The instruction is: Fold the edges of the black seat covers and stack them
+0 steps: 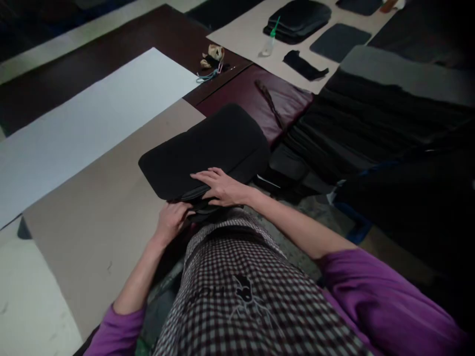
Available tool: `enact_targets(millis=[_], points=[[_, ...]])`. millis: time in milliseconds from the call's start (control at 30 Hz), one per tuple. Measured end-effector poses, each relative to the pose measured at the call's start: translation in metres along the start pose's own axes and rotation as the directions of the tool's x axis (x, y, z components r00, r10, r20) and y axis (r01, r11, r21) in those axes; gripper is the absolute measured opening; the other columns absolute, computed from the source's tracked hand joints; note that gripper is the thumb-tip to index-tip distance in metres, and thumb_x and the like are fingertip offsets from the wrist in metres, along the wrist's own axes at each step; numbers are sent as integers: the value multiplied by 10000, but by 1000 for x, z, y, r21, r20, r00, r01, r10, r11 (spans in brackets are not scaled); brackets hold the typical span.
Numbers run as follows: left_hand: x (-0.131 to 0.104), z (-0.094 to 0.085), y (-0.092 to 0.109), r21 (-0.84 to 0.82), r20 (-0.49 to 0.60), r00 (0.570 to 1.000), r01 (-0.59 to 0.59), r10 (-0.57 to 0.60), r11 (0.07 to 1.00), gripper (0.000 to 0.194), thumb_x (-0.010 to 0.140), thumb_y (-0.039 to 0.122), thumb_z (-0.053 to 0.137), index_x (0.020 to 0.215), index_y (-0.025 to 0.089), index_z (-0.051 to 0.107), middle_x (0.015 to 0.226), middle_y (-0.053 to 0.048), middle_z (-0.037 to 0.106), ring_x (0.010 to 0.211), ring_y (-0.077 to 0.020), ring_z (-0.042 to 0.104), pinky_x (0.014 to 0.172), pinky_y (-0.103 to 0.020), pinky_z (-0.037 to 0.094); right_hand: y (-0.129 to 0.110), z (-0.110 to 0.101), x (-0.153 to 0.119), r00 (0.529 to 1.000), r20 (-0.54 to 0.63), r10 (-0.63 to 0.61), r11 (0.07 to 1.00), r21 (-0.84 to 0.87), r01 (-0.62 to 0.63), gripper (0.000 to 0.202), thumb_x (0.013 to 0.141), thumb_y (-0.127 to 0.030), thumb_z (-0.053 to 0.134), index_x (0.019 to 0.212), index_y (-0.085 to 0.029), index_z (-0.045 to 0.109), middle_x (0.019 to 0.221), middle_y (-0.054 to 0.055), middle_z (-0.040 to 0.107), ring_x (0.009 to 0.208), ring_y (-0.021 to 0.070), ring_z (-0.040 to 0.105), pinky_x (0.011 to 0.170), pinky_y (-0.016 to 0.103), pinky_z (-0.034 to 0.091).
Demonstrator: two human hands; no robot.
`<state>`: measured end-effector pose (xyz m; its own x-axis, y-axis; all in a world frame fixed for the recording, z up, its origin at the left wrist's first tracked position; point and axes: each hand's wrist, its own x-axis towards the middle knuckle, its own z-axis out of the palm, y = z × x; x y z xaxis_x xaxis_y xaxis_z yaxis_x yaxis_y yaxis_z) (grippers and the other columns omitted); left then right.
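A black flat panel with rounded corners (pixel 200 148) lies at the table's near corner, its front edge close to my apron. Layered black edges show beneath its front side; how many layers there are I cannot tell. My left hand (pixel 173 220) is closed at this front edge, fingers curled on a black layer, with the fingertips partly hidden. On top, near the same edge, my right hand (pixel 224 189) rests with its fingers spread and stretched out across the panel.
Beige board (pixel 100 217) and a white sheet (pixel 111 109) cover the table's left. Beyond the panel lie a dark-handled tool (pixel 269 99), a green-tipped bottle (pixel 269 44), a black strip (pixel 305 66) and stacked black pieces (pixel 299 20). Dark sheets (pixel 374 109) are piled at right.
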<state>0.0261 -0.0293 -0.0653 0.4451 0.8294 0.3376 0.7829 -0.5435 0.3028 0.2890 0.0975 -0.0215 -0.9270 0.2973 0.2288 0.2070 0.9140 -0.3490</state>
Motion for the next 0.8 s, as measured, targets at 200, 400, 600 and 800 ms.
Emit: enact_targets(millis=[200,400,600,800], points=[[-7,-1,2,-11,55,995,-84,84,996,513,980,247,597,1482,315,513,1434,-116,612,1267,-281,596,972,-424,488,-1,11,4,997,-70,42,999,-18,-43,186,915,-248,662,1026,-247,812,1648,132,367,1452,344,402,1159,632,291],[-9,6,0,-28,1,998,-59,59,998,190,971,259,602,1125,202,698,1323,-143,680,1219,-286,629,939,-428,512,-1,10,3,996,-69,59,998,12,-59,190,936,-260,646,1026,-255,814,1643,133,372,1459,328,398,1174,628,268],[-1,3,1,-11,1,999,-52,52,999,133,992,199,536,1051,185,654,1215,-129,721,1135,-266,658,916,-409,502,0,4,-4,1000,-1,13,998,58,-13,483,805,-547,804,1179,-244,775,1695,153,246,1509,394,301,1206,663,186],[-4,5,0,-69,-8,999,-52,51,996,219,971,250,616,1184,200,629,1265,-135,696,1173,-274,643,951,-428,506,2,11,-4,999,-24,27,999,31,-26,317,864,-245,734,1176,-291,775,1700,114,252,1514,360,315,1209,656,185]])
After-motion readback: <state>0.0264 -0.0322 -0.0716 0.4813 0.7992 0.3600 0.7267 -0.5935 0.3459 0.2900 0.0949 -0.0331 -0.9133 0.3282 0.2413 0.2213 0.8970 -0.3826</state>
